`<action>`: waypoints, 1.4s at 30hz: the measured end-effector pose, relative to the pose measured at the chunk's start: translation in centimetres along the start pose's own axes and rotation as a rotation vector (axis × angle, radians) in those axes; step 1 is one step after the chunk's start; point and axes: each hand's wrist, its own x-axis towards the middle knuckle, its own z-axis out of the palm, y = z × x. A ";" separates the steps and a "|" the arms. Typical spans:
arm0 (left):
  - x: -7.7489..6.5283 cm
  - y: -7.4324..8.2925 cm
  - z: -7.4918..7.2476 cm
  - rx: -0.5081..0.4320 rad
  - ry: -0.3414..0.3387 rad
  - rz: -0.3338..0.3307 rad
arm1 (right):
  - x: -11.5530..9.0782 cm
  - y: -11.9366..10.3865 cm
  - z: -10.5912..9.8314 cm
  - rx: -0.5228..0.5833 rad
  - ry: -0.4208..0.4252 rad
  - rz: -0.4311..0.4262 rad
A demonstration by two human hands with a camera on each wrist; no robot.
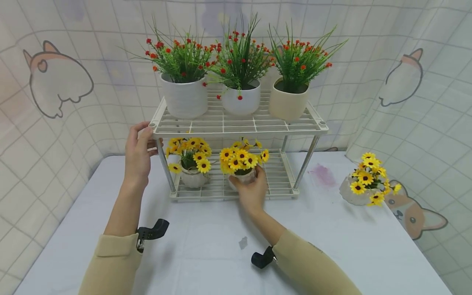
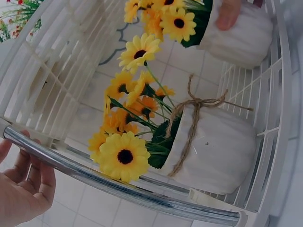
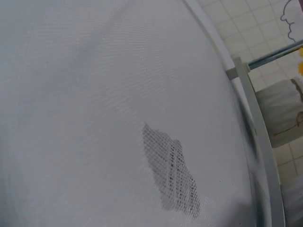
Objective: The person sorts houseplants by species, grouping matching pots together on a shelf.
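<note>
A two-tier white wire rack [image 1: 239, 133] with metal posts stands on the table. My left hand [image 1: 138, 157] grips its upper left front corner; in the left wrist view the fingers [image 2: 35, 177] curl by the metal post [image 2: 118, 175]. On the lower tier, my right hand [image 1: 254, 194] holds a small white pot [image 1: 246, 177] of yellow artificial flowers between thumb and fingers. Left of it sits another white pot [image 1: 193, 179] of yellow flowers, tied with twine [image 2: 189, 132]. My right hand is out of the right wrist view, where the rack's edge [image 3: 262, 137] shows.
Three pots with red flowers, two white [image 1: 186, 98] [image 1: 241, 100] and one cream [image 1: 289, 100], stand on the upper tier. Another white pot [image 1: 352, 192] of yellow flowers lies tilted at the table's right. A patterned curtain [image 1: 110, 102] hangs behind.
</note>
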 end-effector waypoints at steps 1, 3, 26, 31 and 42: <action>0.0 0.0 0.0 -0.001 0.000 0.004 | 0.1 0.1 0.2 -0.013 0.000 0.011; 0.1 0.0 0.0 -0.002 -0.001 0.007 | 0.3 0.2 0.6 -0.024 0.007 0.028; 0.0 0.0 0.1 -0.005 -0.003 0.004 | 1.0 0.6 2.1 -0.075 0.014 0.028; -0.1 -0.2 0.0 0.009 0.003 0.003 | 0.5 0.4 1.4 -0.066 -0.048 0.027; 0.0 -0.1 0.1 0.020 0.003 0.027 | -0.5 -0.1 -2.3 -0.062 -0.089 0.056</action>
